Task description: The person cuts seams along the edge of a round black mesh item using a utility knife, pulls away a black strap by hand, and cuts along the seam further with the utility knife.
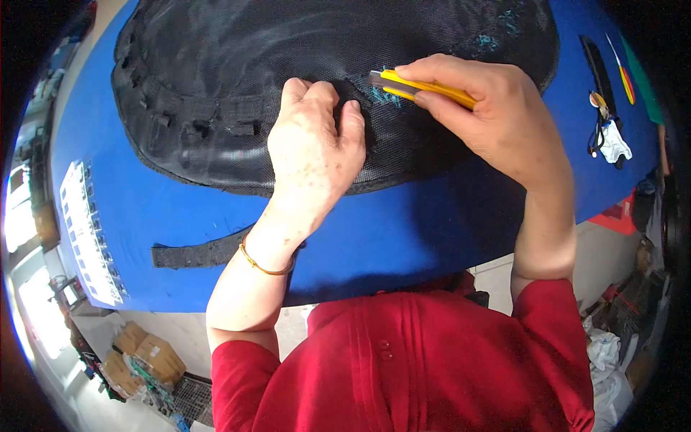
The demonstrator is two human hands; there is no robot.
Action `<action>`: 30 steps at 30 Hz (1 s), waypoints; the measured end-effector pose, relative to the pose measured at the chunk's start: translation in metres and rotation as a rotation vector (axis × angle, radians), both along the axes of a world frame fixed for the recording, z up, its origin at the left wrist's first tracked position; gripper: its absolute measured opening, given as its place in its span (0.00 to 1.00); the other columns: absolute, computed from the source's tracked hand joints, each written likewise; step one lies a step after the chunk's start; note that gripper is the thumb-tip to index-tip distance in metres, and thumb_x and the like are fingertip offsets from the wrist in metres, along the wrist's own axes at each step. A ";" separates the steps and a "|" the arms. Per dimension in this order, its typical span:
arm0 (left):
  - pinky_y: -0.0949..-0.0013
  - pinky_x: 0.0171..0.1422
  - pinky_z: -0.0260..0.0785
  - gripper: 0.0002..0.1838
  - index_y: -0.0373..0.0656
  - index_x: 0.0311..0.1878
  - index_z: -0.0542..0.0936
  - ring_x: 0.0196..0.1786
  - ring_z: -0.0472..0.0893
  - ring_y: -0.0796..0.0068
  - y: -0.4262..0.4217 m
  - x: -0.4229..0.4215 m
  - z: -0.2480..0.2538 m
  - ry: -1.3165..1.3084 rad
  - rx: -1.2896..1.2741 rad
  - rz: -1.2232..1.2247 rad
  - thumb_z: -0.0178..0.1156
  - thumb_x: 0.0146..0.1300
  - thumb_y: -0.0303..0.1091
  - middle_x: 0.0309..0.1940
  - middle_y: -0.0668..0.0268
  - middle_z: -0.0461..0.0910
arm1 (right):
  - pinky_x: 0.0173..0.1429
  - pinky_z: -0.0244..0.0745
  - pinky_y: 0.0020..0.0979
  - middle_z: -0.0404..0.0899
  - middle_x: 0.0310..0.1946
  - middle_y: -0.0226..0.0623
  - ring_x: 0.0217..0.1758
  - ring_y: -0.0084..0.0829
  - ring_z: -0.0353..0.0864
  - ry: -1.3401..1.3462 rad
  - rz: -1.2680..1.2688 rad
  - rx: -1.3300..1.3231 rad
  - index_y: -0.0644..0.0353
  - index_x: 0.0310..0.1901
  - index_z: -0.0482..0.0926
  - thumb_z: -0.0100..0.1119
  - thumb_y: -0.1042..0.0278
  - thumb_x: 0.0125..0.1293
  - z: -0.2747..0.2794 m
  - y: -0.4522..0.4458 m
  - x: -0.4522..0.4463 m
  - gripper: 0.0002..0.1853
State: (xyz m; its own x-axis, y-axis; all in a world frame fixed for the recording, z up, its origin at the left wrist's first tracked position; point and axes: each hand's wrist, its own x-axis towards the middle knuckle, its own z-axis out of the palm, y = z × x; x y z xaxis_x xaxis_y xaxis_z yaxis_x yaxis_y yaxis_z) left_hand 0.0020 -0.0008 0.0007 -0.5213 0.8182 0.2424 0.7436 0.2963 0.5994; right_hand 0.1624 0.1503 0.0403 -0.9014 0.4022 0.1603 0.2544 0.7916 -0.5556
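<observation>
A large black mesh fabric piece [223, 50] with a rounded, bound edge lies on the blue table. My left hand [317, 140] presses on it with curled fingers, closed on the black fabric; what lies under the fingertips is partly hidden. In my right hand [497, 108] is a yellow utility knife [397, 85], its tip pointing left, just right of my left thumb. Turquoise thread bits [389, 99] lie under the knife. Short black fabric loops [198, 128] run along the left side of the piece.
A loose black strip [198, 254] lies near the front edge of the blue table [374, 237]. At the right are a pointed tool with a red and yellow handle [626, 83], another black strip [594, 61] and a white scrap [614, 142]. Cardboard boxes [155, 356] stand on the floor.
</observation>
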 end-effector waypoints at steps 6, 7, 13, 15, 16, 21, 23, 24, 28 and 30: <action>0.52 0.44 0.80 0.08 0.34 0.35 0.78 0.38 0.83 0.46 0.000 -0.001 -0.001 -0.004 -0.020 0.002 0.65 0.63 0.29 0.39 0.49 0.79 | 0.52 0.83 0.28 0.90 0.48 0.39 0.47 0.35 0.91 0.039 -0.017 0.010 0.60 0.55 0.85 0.67 0.74 0.70 -0.015 -0.003 -0.009 0.13; 0.52 0.45 0.80 0.08 0.34 0.35 0.78 0.38 0.83 0.46 0.000 -0.001 -0.002 0.005 -0.007 -0.002 0.65 0.63 0.29 0.39 0.49 0.79 | 0.47 0.84 0.34 0.89 0.43 0.40 0.43 0.40 0.90 0.103 -0.029 0.036 0.55 0.53 0.85 0.67 0.69 0.70 -0.019 -0.004 -0.011 0.11; 0.52 0.45 0.80 0.08 0.34 0.34 0.78 0.38 0.83 0.46 0.000 -0.001 -0.002 -0.014 0.010 -0.002 0.64 0.62 0.30 0.39 0.48 0.79 | 0.41 0.84 0.40 0.88 0.38 0.41 0.40 0.44 0.89 0.194 -0.036 0.052 0.51 0.50 0.86 0.67 0.65 0.69 -0.021 -0.006 -0.015 0.10; 0.52 0.45 0.80 0.08 0.34 0.34 0.78 0.39 0.83 0.46 0.000 -0.001 -0.002 -0.011 0.018 -0.005 0.64 0.63 0.30 0.39 0.48 0.79 | 0.41 0.84 0.39 0.88 0.37 0.41 0.40 0.44 0.90 0.199 -0.037 0.036 0.51 0.51 0.86 0.67 0.65 0.69 -0.021 -0.007 -0.015 0.10; 0.52 0.45 0.80 0.08 0.34 0.34 0.78 0.39 0.83 0.46 0.000 -0.001 -0.001 -0.010 0.014 -0.003 0.64 0.63 0.30 0.39 0.48 0.79 | 0.41 0.84 0.39 0.88 0.37 0.41 0.39 0.44 0.90 0.178 -0.040 0.027 0.51 0.51 0.86 0.67 0.65 0.69 -0.021 -0.008 -0.015 0.10; 0.52 0.44 0.80 0.08 0.35 0.34 0.79 0.38 0.83 0.47 0.000 -0.001 0.001 -0.023 -0.001 0.004 0.65 0.63 0.30 0.39 0.49 0.79 | 0.41 0.84 0.39 0.88 0.37 0.41 0.39 0.45 0.89 0.180 -0.038 0.026 0.51 0.51 0.86 0.67 0.65 0.69 -0.022 -0.009 -0.015 0.10; 0.52 0.44 0.80 0.08 0.34 0.34 0.79 0.38 0.83 0.47 0.000 -0.001 0.001 -0.039 -0.021 0.007 0.65 0.63 0.30 0.39 0.49 0.79 | 0.41 0.84 0.40 0.88 0.37 0.41 0.39 0.45 0.89 0.162 -0.034 0.027 0.51 0.51 0.86 0.67 0.65 0.69 -0.021 -0.009 -0.015 0.10; 0.52 0.44 0.80 0.08 0.34 0.34 0.79 0.38 0.83 0.47 0.000 -0.001 0.001 -0.039 -0.021 0.007 0.65 0.63 0.30 0.39 0.49 0.79 | 0.41 0.84 0.40 0.88 0.37 0.41 0.39 0.45 0.89 0.162 -0.034 0.027 0.51 0.51 0.86 0.67 0.65 0.69 -0.021 -0.009 -0.014 0.10; 0.53 0.44 0.80 0.08 0.34 0.34 0.79 0.39 0.83 0.47 0.000 -0.002 -0.001 -0.008 -0.002 0.000 0.64 0.62 0.29 0.40 0.48 0.79 | 0.41 0.84 0.40 0.88 0.37 0.41 0.39 0.45 0.89 0.143 -0.023 0.035 0.51 0.50 0.86 0.67 0.65 0.69 -0.018 -0.009 -0.011 0.10; 0.53 0.44 0.80 0.08 0.34 0.34 0.79 0.39 0.83 0.47 0.000 -0.002 -0.001 0.001 -0.009 -0.002 0.64 0.62 0.29 0.40 0.48 0.79 | 0.41 0.84 0.40 0.88 0.37 0.41 0.39 0.45 0.89 0.132 -0.020 0.050 0.51 0.50 0.86 0.67 0.65 0.68 -0.016 -0.009 -0.010 0.10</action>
State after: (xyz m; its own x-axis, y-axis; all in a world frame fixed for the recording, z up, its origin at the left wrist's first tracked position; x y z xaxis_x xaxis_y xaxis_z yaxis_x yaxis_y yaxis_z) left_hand 0.0000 -0.0012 -0.0003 -0.5194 0.8213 0.2359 0.7450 0.2999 0.5959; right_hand 0.1525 0.1415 0.0240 -0.8634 0.4079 0.2971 0.1975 0.8149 -0.5449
